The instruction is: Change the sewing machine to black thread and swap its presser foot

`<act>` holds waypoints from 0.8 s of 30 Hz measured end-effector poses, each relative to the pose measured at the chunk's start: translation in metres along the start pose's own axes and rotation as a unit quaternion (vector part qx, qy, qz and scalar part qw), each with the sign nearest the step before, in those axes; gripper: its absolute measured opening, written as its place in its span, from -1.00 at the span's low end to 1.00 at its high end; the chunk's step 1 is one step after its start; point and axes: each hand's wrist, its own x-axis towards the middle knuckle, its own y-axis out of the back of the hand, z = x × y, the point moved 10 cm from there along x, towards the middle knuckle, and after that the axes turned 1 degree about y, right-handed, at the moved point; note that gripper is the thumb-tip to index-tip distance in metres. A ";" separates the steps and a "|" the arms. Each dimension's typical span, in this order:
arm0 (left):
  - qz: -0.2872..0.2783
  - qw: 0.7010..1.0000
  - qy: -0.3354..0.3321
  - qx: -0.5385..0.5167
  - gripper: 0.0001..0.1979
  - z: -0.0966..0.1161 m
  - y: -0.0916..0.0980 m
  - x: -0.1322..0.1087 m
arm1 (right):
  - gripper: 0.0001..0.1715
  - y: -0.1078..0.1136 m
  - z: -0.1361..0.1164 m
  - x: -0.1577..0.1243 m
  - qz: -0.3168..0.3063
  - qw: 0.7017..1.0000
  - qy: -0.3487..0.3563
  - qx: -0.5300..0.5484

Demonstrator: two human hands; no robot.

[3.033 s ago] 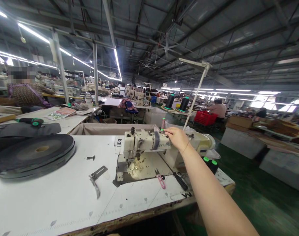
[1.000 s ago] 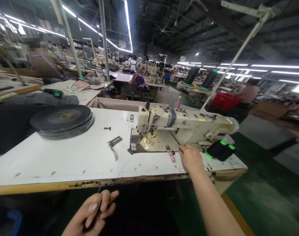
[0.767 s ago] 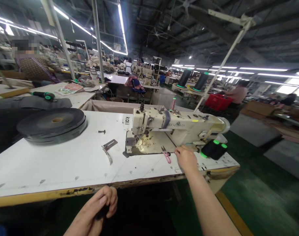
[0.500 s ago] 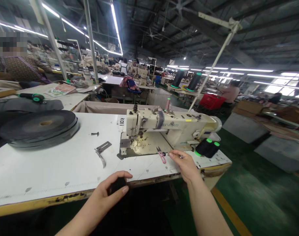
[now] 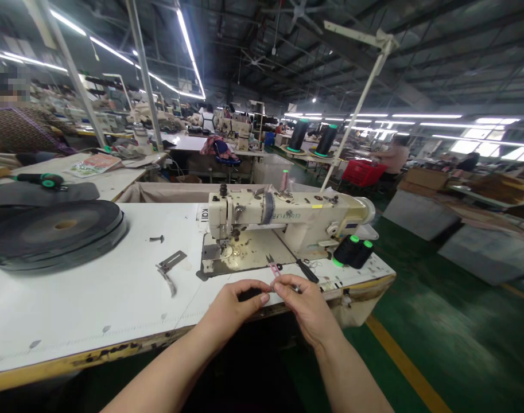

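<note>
My left hand (image 5: 240, 301) and my right hand (image 5: 302, 298) meet over the front edge of the sewing table. The fingertips of both are pinched close together. A small shiny metal piece shows among my right fingers, too hidden to name. Whatever lies between my left finger and thumb is too small to make out. Pink thread snips (image 5: 274, 268) lie just behind my right hand, handles partly covered by it. To their right rests a black-handled screwdriver (image 5: 308, 271). The sewing machine (image 5: 283, 215) stands beyond, its needle area left of my hands.
On the left lie a metal guide plate (image 5: 174, 261), a small dark part (image 5: 156, 238) and a large roll of black tape (image 5: 33, 235). Black thread cones (image 5: 356, 252) lie at the right end. A thread stand pole (image 5: 356, 115) rises behind; people work farther off.
My left hand has moved right and up, my right hand slightly left and down, so their fingertips now meet. The screwdriver has come into sight. The view has shifted a little.
</note>
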 end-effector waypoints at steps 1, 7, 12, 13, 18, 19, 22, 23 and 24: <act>-0.002 1.000 -0.001 -0.006 -0.65 0.001 -0.001 0.001 | -0.56 -0.001 -0.001 0.000 0.001 1.000 0.003 -0.004; 0.064 0.995 -0.045 0.067 -0.74 0.008 0.011 -0.001 | -0.56 -0.004 0.001 -0.001 0.009 1.000 -0.003 0.016; 0.121 0.968 -0.172 0.133 -0.91 0.033 0.016 -0.011 | -0.55 -0.007 0.012 0.000 0.018 0.999 -0.025 0.032; 0.121 0.965 -0.187 0.136 -0.92 0.036 0.015 -0.012 | -0.55 -0.007 0.013 0.001 0.019 0.999 -0.027 0.035; 0.125 0.958 -0.207 0.155 -0.94 0.038 0.014 -0.014 | -0.56 -0.014 0.011 0.003 0.006 0.999 -0.025 0.032; 0.125 0.958 -0.205 0.157 -0.93 0.039 0.015 -0.014 | -0.56 -0.015 0.011 0.003 0.005 0.999 -0.024 0.030; 0.116 0.963 -0.188 0.153 -0.92 0.038 0.015 -0.012 | -0.57 -0.018 0.009 0.003 -0.002 1.000 -0.019 0.022; 0.110 0.967 -0.175 0.146 -0.91 0.037 0.016 -0.011 | -0.57 -0.018 0.008 0.003 -0.005 1.000 -0.016 0.019; 0.104 0.973 -0.157 0.134 -0.89 0.034 0.016 -0.010 | -0.56 -0.018 0.006 0.003 -0.007 1.000 -0.011 0.014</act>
